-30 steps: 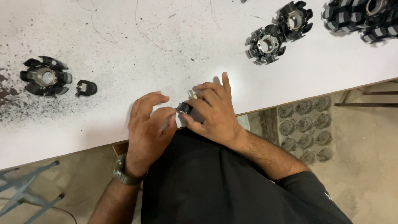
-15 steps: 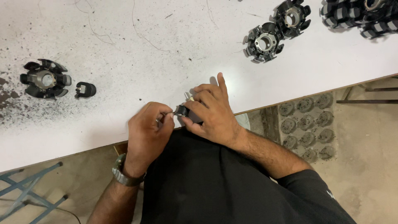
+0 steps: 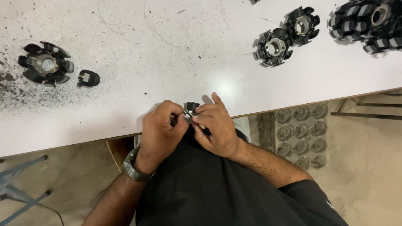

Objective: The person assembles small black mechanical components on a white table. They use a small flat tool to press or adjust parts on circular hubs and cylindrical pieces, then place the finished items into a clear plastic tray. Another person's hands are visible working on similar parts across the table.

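Both hands meet at the near edge of the white table [image 3: 176,54], pinching one small dark part with a silvery end [image 3: 191,106]. My left hand [image 3: 161,127], with a watch on its wrist, grips the part from the left with closed fingertips. My right hand [image 3: 215,127] holds it from the right, fingers curled around it. Most of the part is hidden by the fingers.
A black ring-shaped stator core [image 3: 45,63] and a small black piece [image 3: 88,78] lie at the left among dark specks. Two more cores [image 3: 274,46] [image 3: 303,25] and a darker pile [image 3: 368,21] sit at the far right. A tray of round castings [image 3: 299,129] rests on the floor.
The hands have drawn closer together at the table edge. The left fingertips closed onto the small part, which now stands between both hands rather than under the right hand.
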A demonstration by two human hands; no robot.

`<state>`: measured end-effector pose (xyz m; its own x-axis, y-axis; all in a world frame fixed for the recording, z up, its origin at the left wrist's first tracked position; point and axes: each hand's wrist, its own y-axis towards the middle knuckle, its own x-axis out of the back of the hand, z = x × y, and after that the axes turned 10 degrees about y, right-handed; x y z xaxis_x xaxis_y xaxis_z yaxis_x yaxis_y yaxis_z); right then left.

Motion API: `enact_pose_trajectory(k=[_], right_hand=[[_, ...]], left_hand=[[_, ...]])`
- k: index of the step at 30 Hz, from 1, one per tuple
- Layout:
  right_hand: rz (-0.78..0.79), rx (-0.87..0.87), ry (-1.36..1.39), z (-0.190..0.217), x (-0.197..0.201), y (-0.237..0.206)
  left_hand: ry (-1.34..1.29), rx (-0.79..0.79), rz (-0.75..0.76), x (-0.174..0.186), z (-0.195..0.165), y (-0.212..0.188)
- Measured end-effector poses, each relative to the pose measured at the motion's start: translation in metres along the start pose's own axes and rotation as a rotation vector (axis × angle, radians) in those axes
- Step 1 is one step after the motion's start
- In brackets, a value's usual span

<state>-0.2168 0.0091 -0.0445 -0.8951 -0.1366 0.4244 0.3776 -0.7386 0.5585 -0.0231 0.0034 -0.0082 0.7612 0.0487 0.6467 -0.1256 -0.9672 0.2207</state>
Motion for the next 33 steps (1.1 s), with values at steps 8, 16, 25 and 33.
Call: enact_pose_trajectory(k=[8, 16, 25, 33], right_hand=[[-0.005, 0.007, -0.072, -0.002, -0.010, 0.001], [0.018, 0.015, -0.115, -0.001, -0.003, 0.009], [-0.282, -0.092, -0.155, -0.023, 0.058, 0.032], [-0.119, -0.103, -0.126, -0.013, 0.031, 0.026]], left_hand=[[-0.059, 0.063, 0.013, 0.003, 0.005, -0.005], [-0.162, 0.054, 0.021, 0.001, 0.000, -0.005], [0.569, 0.438, -0.298, 0.115, 0.065, 0.013], [0.596, 0.354, -0.152, 0.090, 0.074, 0.044]])
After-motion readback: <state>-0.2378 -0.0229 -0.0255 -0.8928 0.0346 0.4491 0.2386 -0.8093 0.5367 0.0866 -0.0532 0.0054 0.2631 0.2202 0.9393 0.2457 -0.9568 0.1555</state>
